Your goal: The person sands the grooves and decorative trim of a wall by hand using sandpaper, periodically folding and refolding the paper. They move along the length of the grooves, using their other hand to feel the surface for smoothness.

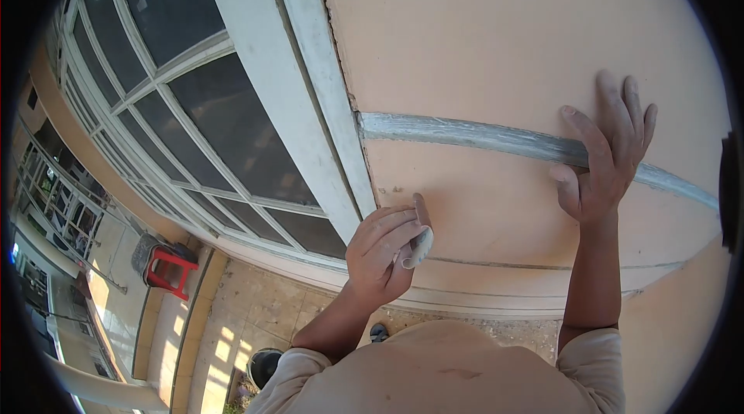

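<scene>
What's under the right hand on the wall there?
The right hand lies flat over the grey groove in the peach wall. The groove shows on both sides of the hand; the stretch beneath palm and fingers is covered.

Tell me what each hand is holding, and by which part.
The left hand grips a folded piece of sandpaper, fingers wrapped around its middle. The right hand holds nothing; it rests flat on the wall over the grey strip.
</scene>
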`<state>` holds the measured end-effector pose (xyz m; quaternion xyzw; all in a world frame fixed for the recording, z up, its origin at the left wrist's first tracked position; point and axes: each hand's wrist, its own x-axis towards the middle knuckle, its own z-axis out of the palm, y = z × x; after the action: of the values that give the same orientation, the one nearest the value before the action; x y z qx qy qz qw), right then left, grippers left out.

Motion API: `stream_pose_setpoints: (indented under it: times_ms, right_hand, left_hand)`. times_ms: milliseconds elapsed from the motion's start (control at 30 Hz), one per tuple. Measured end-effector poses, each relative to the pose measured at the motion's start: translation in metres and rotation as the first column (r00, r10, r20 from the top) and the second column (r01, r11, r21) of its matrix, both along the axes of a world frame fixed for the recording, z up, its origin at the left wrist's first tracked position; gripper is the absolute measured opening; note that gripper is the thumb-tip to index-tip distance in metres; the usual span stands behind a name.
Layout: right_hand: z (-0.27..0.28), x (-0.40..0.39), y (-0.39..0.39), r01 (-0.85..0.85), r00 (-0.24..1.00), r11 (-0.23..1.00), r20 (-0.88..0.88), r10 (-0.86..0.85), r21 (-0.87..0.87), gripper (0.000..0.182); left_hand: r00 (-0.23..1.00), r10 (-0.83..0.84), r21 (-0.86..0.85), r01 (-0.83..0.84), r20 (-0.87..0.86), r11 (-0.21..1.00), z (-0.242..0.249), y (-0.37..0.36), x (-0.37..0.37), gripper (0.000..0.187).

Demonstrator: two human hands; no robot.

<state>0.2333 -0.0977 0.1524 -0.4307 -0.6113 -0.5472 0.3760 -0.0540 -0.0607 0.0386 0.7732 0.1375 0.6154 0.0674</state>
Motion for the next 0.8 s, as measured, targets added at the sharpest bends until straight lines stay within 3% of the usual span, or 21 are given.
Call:
stream_pose_setpoints:
  times_ms: [33, 67, 133, 167, 233, 300, 367, 400, 433, 467, 500, 533, 600, 667, 733, 800]
  right_hand:
    - [0.000, 0.000, 0.000, -0.015, 1.000, 1.000, -0.001, 0.015, 0.001, 0.056]
    - [0.000, 0.000, 0.000, 0.011, 1.000, 1.000, -0.006, -0.011, -0.005, 0.056]
    - [0.002, -0.001, -0.001, -0.004, 1.000, 1.000, 0.021, 0.004, 0.002, 0.054]
    - [0.002, -0.004, -0.004, 0.024, 1.000, 1.000, 0.018, -0.024, 0.000, 0.054]
    - [0.000, -0.012, -0.009, 0.003, 0.999, 0.998, -0.042, -0.006, -0.070, 0.050]
    - [-0.020, -0.033, -0.027, -0.065, 0.993, 0.977, -0.110, 0.043, -0.204, 0.045]
    - [-0.071, -0.079, -0.050, -0.203, 0.957, 0.942, -0.256, 0.134, -0.266, 0.039]
    - [-0.081, -0.095, -0.060, -0.286, 0.915, 0.883, -0.380, 0.136, -0.372, 0.037]
    - [-0.090, -0.107, -0.069, -0.378, 0.856, 0.810, -0.502, 0.121, -0.449, 0.036]
    - [-0.102, -0.111, -0.077, -0.338, 0.855, 0.834, -0.513, 0.077, -0.437, 0.036]
    - [-0.117, -0.114, -0.081, -0.489, 0.783, 0.701, -0.616, 0.090, -0.519, 0.032]
    - [-0.128, -0.116, -0.086, -0.636, 0.692, 0.541, -0.717, 0.084, -0.550, 0.027]
    - [-0.142, -0.115, -0.097, -0.631, 0.650, 0.578, -0.760, 0.029, -0.518, 0.023]
    - [-0.153, -0.113, -0.111, -0.634, 0.610, 0.594, -0.792, -0.010, -0.496, 0.019]
    - [-0.160, -0.108, -0.123, -0.697, 0.416, 0.651, -0.909, 0.025, -0.300, 0.015]
    - [-0.163, -0.098, -0.138, -0.695, 0.390, 0.669, -0.920, 0.044, -0.263, 0.016]
  left_hand:
    - [0.998, -0.030, -0.119, 0.035, 0.047, 0.992, -0.006, 0.000, -0.005, 0.033]
    - [0.998, -0.055, -0.125, 0.060, 0.042, 0.990, -0.012, 0.001, -0.010, 0.033]
    - [0.967, -0.184, -0.385, 0.239, 0.175, 0.892, -0.020, 0.003, -0.018, 0.023]
    - [0.962, -0.210, -0.387, 0.263, 0.173, 0.884, -0.022, 0.003, -0.021, 0.023]
    - [0.890, -0.314, -0.595, 0.454, 0.329, 0.663, -0.026, 0.003, -0.025, 0.019]
    - [0.834, -0.433, -0.604, 0.548, 0.343, 0.578, -0.036, 0.004, -0.027, 0.019]
    - [0.693, -0.607, -0.645, 0.675, 0.389, 0.358, -0.052, 0.012, -0.028, 0.018]
    - [0.666, -0.644, -0.651, 0.684, 0.376, 0.328, -0.059, 0.012, -0.026, 0.018]
    - [0.592, -0.677, -0.654, 0.726, 0.438, 0.211, -0.065, 0.013, -0.023, 0.016]
    - [0.515, -0.698, -0.653, 0.752, 0.498, 0.090, -0.070, 0.013, -0.020, 0.014]
    - [0.496, -0.713, -0.697, 0.717, 0.495, 0.015, -0.073, 0.014, -0.019, 0.014]
    - [0.465, -0.744, -0.711, 0.703, 0.480, -0.019, -0.077, 0.015, -0.014, 0.014]
    - [0.485, -0.804, -0.692, 0.710, 0.344, 0.132, -0.089, 0.014, -0.002, 0.017]
    - [0.454, -0.825, -0.705, 0.702, 0.337, 0.099, -0.100, 0.011, 0.010, 0.023]
    - [0.572, -0.719, -0.760, 0.643, 0.395, 0.095, -0.114, 0.003, 0.026, 0.026]
    - [0.550, -0.729, -0.761, 0.646, 0.407, 0.062, -0.118, -0.009, 0.041, 0.029]
